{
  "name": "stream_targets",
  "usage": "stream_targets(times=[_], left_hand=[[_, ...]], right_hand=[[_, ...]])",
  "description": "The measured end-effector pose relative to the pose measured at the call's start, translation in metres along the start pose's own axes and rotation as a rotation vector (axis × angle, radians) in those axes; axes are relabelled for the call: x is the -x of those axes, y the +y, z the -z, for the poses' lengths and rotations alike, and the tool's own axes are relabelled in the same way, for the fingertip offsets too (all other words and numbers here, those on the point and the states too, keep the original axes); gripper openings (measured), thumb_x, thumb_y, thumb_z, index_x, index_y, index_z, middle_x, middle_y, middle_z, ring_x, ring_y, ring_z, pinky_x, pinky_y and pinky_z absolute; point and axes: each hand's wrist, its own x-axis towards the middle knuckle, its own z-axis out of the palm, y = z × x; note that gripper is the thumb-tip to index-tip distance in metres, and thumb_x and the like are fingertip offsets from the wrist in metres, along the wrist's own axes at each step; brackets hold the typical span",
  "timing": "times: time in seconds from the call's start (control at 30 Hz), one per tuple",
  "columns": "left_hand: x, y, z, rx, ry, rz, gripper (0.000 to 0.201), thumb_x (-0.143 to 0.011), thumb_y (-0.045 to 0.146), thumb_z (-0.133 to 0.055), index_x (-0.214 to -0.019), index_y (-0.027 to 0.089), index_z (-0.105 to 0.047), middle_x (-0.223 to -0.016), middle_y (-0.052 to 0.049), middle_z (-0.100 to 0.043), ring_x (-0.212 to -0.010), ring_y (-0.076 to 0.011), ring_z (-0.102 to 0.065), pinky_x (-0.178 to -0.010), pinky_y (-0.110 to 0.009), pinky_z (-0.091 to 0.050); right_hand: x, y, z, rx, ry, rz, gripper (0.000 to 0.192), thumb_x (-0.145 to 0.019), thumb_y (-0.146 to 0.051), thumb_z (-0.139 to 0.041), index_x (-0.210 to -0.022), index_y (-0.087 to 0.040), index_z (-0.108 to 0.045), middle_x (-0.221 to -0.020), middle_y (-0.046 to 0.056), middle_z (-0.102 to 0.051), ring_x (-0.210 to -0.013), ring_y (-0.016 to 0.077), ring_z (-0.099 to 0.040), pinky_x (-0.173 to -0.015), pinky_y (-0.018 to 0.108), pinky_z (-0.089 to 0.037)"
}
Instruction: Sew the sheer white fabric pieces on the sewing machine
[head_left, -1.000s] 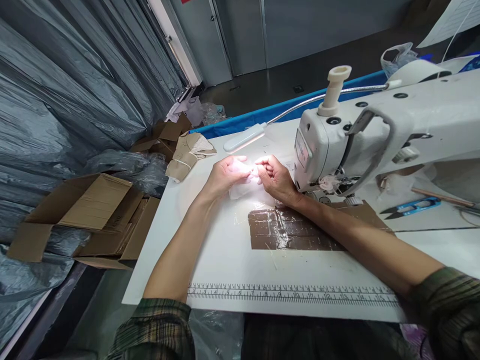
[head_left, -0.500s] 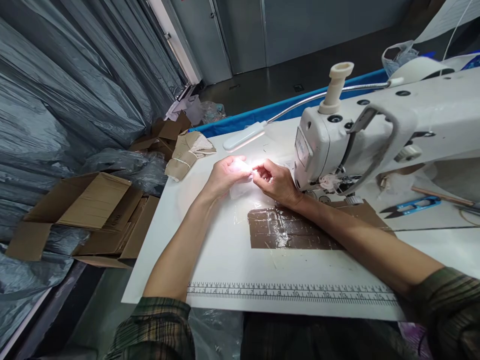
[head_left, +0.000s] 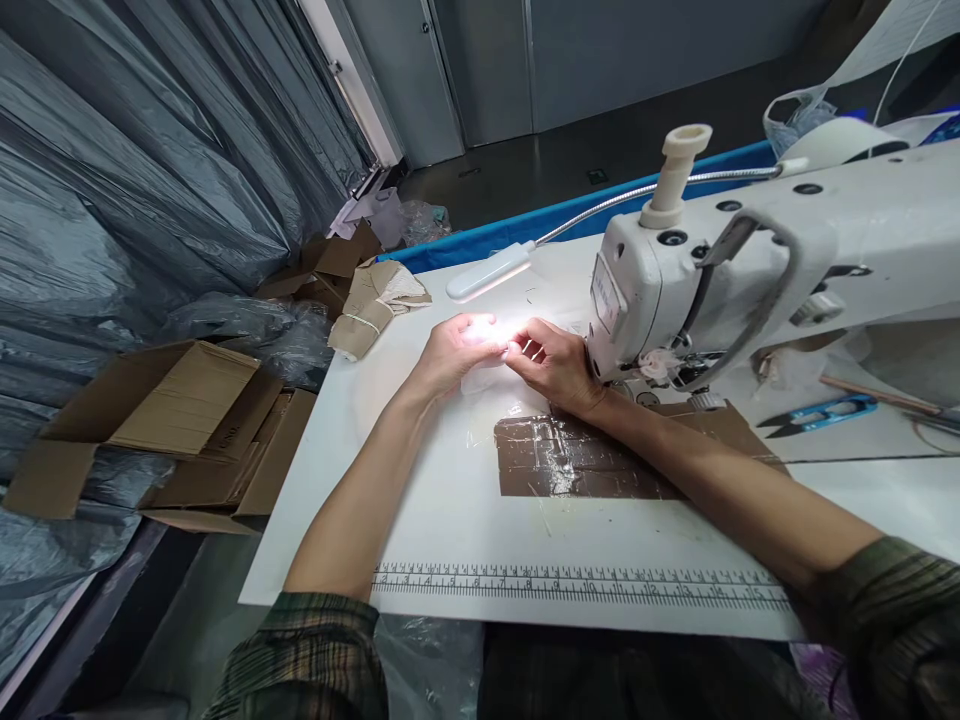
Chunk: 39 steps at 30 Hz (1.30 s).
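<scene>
Under the lamp's glare, my left hand (head_left: 459,352) is closed around a thin, whitish, see-through piece (head_left: 484,378) that looks like sheer fabric or film; the bright light washes out its detail. Thumb and forefinger of my right hand (head_left: 551,362) pinch at the same piece's edge, and the fingertips of both hands nearly meet. The white sewing machine (head_left: 630,290) stands just to the right of my right hand. A lit lamp (head_left: 489,274) on a bendable neck hangs beyond my hands.
Brown taped cardboard (head_left: 585,460) lies in front of my right forearm. Blue thread snips (head_left: 817,414) rest on the right. A printed ruler (head_left: 570,584) runs along the table's near edge. A rolled tan bundle (head_left: 375,305) sits at the far left corner, with open cartons (head_left: 187,400) beyond the left edge.
Both hands stay nearly in place. My right fingers have shifted slightly along the pinched edge, and the view has moved a little.
</scene>
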Motion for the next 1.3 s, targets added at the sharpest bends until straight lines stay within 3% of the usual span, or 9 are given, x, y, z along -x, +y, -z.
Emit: stream_targets(times=[0.3, 0.43, 0.63, 0.73, 0.87, 1.3], left_hand=[[0.003, 0.005, 0.004, 0.005, -0.112, 0.034, 0.055, -0.068, 0.023, -0.082, -0.117, 0.012, -0.06, -0.089, -0.005, -0.07, -0.075, -0.0146, -0.066, -0.069, -0.025, -0.052], [0.002, 0.003, 0.005, 0.044, -0.125, 0.033, 0.057, -0.065, 0.022, -0.084, -0.115, 0.012, -0.06, -0.094, -0.006, -0.07, -0.077, -0.015, -0.066, -0.071, -0.026, -0.052], [-0.001, 0.0, 0.008, 0.052, -0.126, 0.025, 0.054, -0.065, 0.021, -0.084, -0.114, 0.011, -0.061, -0.084, -0.004, -0.069, -0.072, -0.0138, -0.065, -0.075, -0.029, -0.053], [-0.001, -0.001, 0.009, 0.04, -0.128, 0.019, 0.056, -0.065, 0.021, -0.084, -0.115, 0.011, -0.061, -0.089, -0.006, -0.071, -0.081, -0.0167, -0.067, -0.081, -0.031, -0.052], [0.0, -0.003, 0.011, 0.016, -0.141, 0.012, 0.058, -0.067, 0.023, -0.083, -0.119, 0.011, -0.059, -0.101, -0.01, -0.071, -0.099, -0.0224, -0.067, -0.091, -0.036, -0.05], [0.001, 0.0, 0.011, -0.119, -0.083, 0.004, 0.055, -0.066, 0.027, -0.082, -0.116, 0.013, -0.062, -0.089, -0.005, -0.068, -0.088, -0.0189, -0.065, -0.08, -0.031, -0.05]], right_hand=[[-0.002, -0.004, 0.001, -0.202, -0.095, -0.313, 0.015, -0.073, -0.03, -0.055, -0.068, -0.023, -0.044, -0.058, -0.004, -0.052, -0.048, 0.0104, -0.048, -0.048, 0.023, -0.039], [0.0, -0.002, 0.001, -0.216, -0.132, -0.345, 0.016, -0.075, -0.033, -0.056, -0.071, -0.023, -0.044, -0.063, -0.002, -0.056, -0.052, 0.0127, -0.055, -0.049, 0.024, -0.04], [0.003, 0.003, -0.002, -0.241, -0.143, -0.374, 0.018, -0.076, -0.037, -0.057, -0.078, -0.023, -0.048, -0.071, -0.001, -0.06, -0.053, 0.0124, -0.056, -0.05, 0.025, -0.042], [0.003, 0.006, -0.003, -0.22, -0.132, -0.342, 0.018, -0.077, -0.037, -0.056, -0.084, -0.021, -0.052, -0.076, 0.001, -0.063, -0.054, 0.0121, -0.055, -0.052, 0.025, -0.043], [0.003, 0.005, 0.0, -0.119, -0.146, -0.22, 0.011, -0.079, -0.032, -0.056, -0.078, -0.02, -0.055, -0.067, -0.001, -0.06, -0.054, 0.0116, -0.05, -0.051, 0.025, -0.038], [0.001, 0.002, 0.001, -0.026, -0.097, -0.068, 0.006, -0.074, -0.018, -0.059, -0.07, -0.021, -0.056, -0.065, -0.002, -0.057, -0.052, 0.0107, -0.048, -0.051, 0.024, -0.04]])
